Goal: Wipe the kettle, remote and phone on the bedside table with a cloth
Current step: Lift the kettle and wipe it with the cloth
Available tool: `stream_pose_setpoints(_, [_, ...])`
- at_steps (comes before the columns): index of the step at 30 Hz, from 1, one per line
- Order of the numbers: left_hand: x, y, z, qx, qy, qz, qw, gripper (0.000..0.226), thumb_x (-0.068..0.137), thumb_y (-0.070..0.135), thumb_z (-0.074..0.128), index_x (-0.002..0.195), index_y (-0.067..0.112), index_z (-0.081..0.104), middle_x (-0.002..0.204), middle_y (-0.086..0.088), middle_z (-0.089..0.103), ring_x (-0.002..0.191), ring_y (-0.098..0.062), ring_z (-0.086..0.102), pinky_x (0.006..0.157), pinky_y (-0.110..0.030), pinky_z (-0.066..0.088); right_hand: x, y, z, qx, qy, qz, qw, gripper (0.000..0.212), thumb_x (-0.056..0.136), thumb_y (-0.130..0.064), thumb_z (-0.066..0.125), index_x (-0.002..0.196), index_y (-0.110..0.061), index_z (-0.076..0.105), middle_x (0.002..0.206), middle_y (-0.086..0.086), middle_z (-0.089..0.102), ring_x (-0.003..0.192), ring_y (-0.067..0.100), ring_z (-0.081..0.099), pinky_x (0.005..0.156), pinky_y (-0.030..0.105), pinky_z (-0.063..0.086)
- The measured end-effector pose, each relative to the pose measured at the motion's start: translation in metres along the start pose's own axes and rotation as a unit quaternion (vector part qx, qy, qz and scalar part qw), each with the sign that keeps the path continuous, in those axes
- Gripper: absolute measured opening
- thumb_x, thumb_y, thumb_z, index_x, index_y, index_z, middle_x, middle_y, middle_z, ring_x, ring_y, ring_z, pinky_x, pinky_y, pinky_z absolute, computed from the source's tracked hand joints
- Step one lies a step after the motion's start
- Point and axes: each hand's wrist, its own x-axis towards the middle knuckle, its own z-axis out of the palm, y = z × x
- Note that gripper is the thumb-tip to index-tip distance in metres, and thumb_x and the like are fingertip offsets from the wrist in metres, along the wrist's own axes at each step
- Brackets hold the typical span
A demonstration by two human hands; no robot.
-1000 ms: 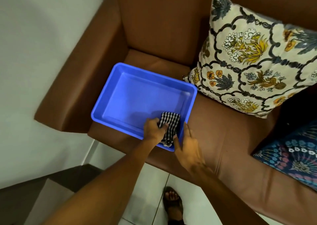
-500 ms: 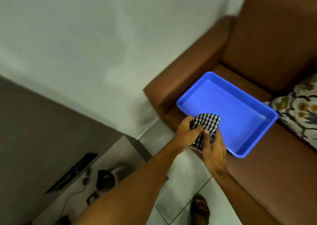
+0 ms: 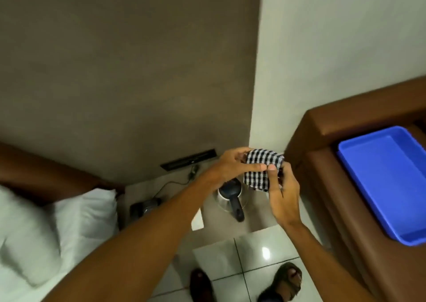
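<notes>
Cloth: a small black-and-white checked cloth [image 3: 262,172], woven and soft-looking, is hanging folded into a rough rectangle, held up in the air above the bedside table.
Left hand: the left hand [image 3: 232,166] is gripping the cloth's upper left edge, its fingers curled over the top fold and its thumb lying along the front.
Right hand: the right hand [image 3: 282,194] is pinching the cloth's right side, thumb tip pressing on the front face, its other fingers tucked behind the fabric.
Kettle: a rounded metal kettle [image 3: 231,198] with a dark lid and a dark, smooth handle pointing toward the person is standing upright on the table, just below the hands and apart from the cloth.
Bedside table: the bedside table [image 3: 255,214] is showing a flat, pale, matte top against a grey-brown wall.
Dark device: a blurred dark object [image 3: 144,207] with a thin cord is sitting at the table's left side; whether it is the phone or the remote cannot be told.
Tray: a glossy blue plastic tray [image 3: 387,184], rectangular with rounded corners, is resting on a brown leather-like sofa [image 3: 322,163] to the right.
Bed: a white pillow [image 3: 76,218] is lying at the left, soft and creased.
Floor: shiny pale tiles [image 3: 260,255] are reflecting a light, with two sandalled feet standing on them.
</notes>
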Motion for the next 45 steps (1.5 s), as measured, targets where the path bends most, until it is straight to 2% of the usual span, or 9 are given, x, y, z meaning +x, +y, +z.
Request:
stream_pose_setpoints(7, [-0.057,-0.079,-0.095,-0.068,0.126,-0.042,0.989,0.02,0.075,0.028,0.087,0.084,0.028,0.07,0.081,0.01,0.078,0.078,-0.01,0.078,0.064,-0.025,0.06,-0.034,0.013,0.083,0.025,-0.071,0.106,0.992,0.037,0.113,-0.037,0.048,0.129,-0.011,0.069,0.12,0.008,0.078,0.109,0.018,0.077,0.079,0.02,0.063])
stream_pose_setpoints(13, [-0.09,-0.176,-0.127,-0.259,0.286,-0.074,0.92,0.031,0.085,0.026,0.083,0.112,0.03,0.068,0.098,0.006,0.082,0.083,-0.006,0.08,0.06,-0.018,0.06,-0.058,0.114,0.112,-0.151,-0.02,0.261,0.953,0.061,0.102,-0.033,0.072,0.149,-0.003,0.046,0.146,0.021,0.057,0.136,0.041,0.058,0.115,0.054,0.052])
stream_pose_setpoints(20, [-0.112,-0.266,-0.134,-0.396,0.284,-0.135,0.863,0.031,0.092,0.018,0.077,0.116,0.024,0.059,0.122,-0.004,0.073,0.11,-0.023,0.072,0.084,-0.047,0.064,-0.059,0.18,0.137,-0.119,-0.08,0.278,0.95,0.049,0.104,-0.044,0.065,0.129,-0.002,0.06,0.109,0.015,0.071,0.102,0.031,0.07,0.077,0.025,0.052])
stream_pose_setpoints(24, [-0.131,-0.261,-0.135,-0.346,0.266,-0.129,0.891,0.036,0.091,0.019,0.078,0.122,0.024,0.061,0.121,-0.001,0.074,0.108,-0.019,0.074,0.079,-0.035,0.063,-0.067,0.155,0.135,-0.035,-0.051,0.256,0.965,0.051,0.102,-0.056,0.059,0.119,-0.008,0.064,0.101,0.003,0.074,0.098,0.018,0.074,0.074,0.016,0.057])
stream_pose_setpoints(28, [-0.137,-0.208,-0.132,-0.352,0.362,-0.056,0.861,0.035,0.096,0.014,0.073,0.131,0.014,0.066,0.122,-0.006,0.077,0.109,-0.02,0.075,0.088,-0.041,0.065,-0.098,0.101,0.116,-0.029,-0.062,0.24,0.968,0.043,0.102,-0.062,0.057,0.12,-0.026,0.073,0.113,-0.002,0.081,0.112,0.011,0.074,0.099,0.03,0.055])
stream_pose_setpoints(33, [-0.156,-0.131,-0.091,-0.023,0.287,0.159,0.944,0.052,0.098,0.015,0.062,0.147,0.032,0.055,0.141,0.037,0.054,0.131,0.012,0.054,0.114,-0.02,0.047,-0.102,0.01,0.109,-0.011,-0.043,0.201,0.979,0.046,0.102,-0.066,0.06,0.121,-0.028,0.079,0.113,-0.003,0.084,0.108,0.008,0.078,0.089,0.021,0.061])
stream_pose_setpoints(36, [-0.157,-0.126,-0.073,0.11,0.297,0.232,0.92,0.069,0.097,0.009,0.059,0.156,0.039,0.04,0.164,0.02,0.04,0.154,0.0,0.034,0.127,-0.033,0.033,-0.085,-0.04,0.116,0.016,-0.013,0.174,0.985,0.048,0.1,-0.068,0.061,0.12,-0.029,0.08,0.11,-0.007,0.084,0.106,0.007,0.078,0.083,0.017,0.062])
stream_pose_setpoints(40, [-0.151,-0.097,-0.089,-0.042,0.4,0.143,0.905,0.067,0.095,-0.005,0.06,0.152,0.029,0.052,0.156,0.003,0.055,0.147,-0.014,0.049,0.118,-0.049,0.047,-0.062,-0.077,0.123,0.053,-0.008,0.145,0.988,0.045,0.099,-0.068,0.063,0.115,-0.03,0.081,0.102,-0.01,0.083,0.098,0.004,0.079,0.08,0.018,0.064])
stream_pose_setpoints(45, [-0.154,-0.049,-0.075,0.087,0.384,0.26,0.882,0.056,0.097,0.006,0.047,0.149,0.023,0.057,0.163,0.005,0.046,0.156,-0.015,0.036,0.128,-0.044,0.033,-0.036,-0.101,0.126,0.088,0.016,0.133,0.987,0.051,0.095,-0.075,0.063,0.098,-0.027,0.081,0.076,-0.015,0.072,0.075,0.0,0.069,0.071,0.019,0.062])
